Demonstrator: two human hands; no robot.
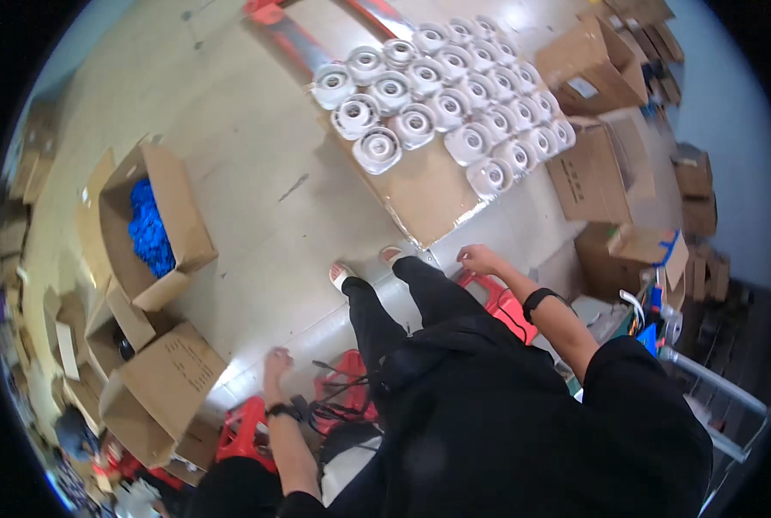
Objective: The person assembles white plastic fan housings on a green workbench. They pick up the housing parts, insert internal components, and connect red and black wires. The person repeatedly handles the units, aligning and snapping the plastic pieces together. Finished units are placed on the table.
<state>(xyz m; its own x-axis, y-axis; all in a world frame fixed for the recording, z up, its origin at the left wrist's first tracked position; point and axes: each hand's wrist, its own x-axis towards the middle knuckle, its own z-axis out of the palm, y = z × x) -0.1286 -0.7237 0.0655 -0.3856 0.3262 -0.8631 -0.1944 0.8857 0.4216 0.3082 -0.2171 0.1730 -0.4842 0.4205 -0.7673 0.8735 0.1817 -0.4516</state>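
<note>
My left hand [276, 363] hangs above the floor at the lower left, beside a red plastic stool [241, 432]. Its fingers are slightly blurred but look loosely apart, with nothing visible in them. My right hand [480, 259] is held out in front, fingers loosely bent and apart, holding nothing. Below it stands another red plastic stool [506, 309]. Ahead, white round parts with ringed centres [416, 125] stand in rows on a flat cardboard-covered stack [428, 194]; the near left part of its top is bare cardboard.
Left, an open carton [178, 198] holds blue pieces [149, 229]; more open cartons [174, 371] stand nearer. Cartons [588, 168] line the right side. Red pallet-jack forks [295, 39] lie beyond the stack. Black cables [338, 401] hang by a stool left of my legs. A metal-framed cart [713, 380] stands right.
</note>
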